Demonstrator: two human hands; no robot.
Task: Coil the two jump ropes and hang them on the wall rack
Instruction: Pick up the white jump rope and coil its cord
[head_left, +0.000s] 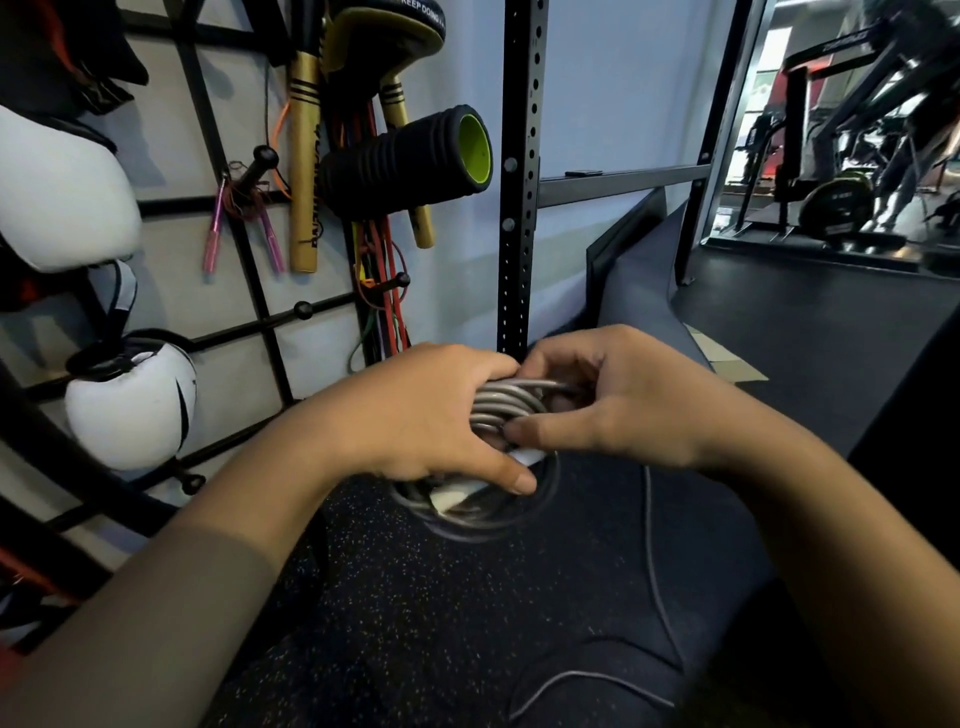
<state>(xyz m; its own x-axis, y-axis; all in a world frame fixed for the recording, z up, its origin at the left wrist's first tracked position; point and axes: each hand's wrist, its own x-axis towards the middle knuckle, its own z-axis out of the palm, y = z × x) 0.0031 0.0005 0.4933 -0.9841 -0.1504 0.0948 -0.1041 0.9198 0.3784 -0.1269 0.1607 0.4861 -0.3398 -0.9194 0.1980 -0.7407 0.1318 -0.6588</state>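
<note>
I see both my hands together in front of the wall rack (270, 332), low over the floor (415, 597). My left hand (421, 415) is closed around the grey rope (501, 405), which is wound in several loops, and more loops hang below the hand. My right hand (618, 400) pinches the same coil from the other side, thumb on the loops. A loose end of the rope trails down over my leg. On the rack, a second rope (244, 218) with pink handles hangs from a peg beside a foam roller (410, 156).
</note>
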